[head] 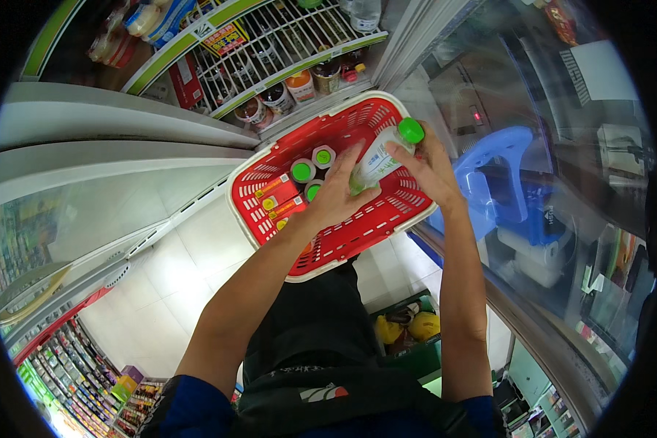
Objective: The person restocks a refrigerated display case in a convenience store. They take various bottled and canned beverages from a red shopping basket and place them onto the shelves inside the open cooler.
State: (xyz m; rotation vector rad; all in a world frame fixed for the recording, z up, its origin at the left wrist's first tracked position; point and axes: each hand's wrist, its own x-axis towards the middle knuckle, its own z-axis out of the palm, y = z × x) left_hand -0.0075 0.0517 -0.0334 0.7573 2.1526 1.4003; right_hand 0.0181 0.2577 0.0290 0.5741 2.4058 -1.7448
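A clear plastic bottle [379, 157] with a green cap and a printed label tilts over the red plastic basket [328, 257]. My right hand [435, 169] grips it just below the cap, thumb in front. At its lower end, my left hand [339, 189] has the base between thumb and fingers. Inside the basket, on the left, several green-capped bottles [303, 171] stand upright, one partly hidden by my left hand. Beside them are red cartons [276, 191] with yellow caps. An orange item below my left wrist is mostly covered.
Beyond the basket, an open refrigerated cabinet has wire shelves [284, 49] with bottled drinks [300, 86]. A glass door [87, 208] stands left. Glass on the right shows a blue plastic handled object [493, 175]. A green crate [413, 356] with yellow items sits on the tiled floor [159, 290].
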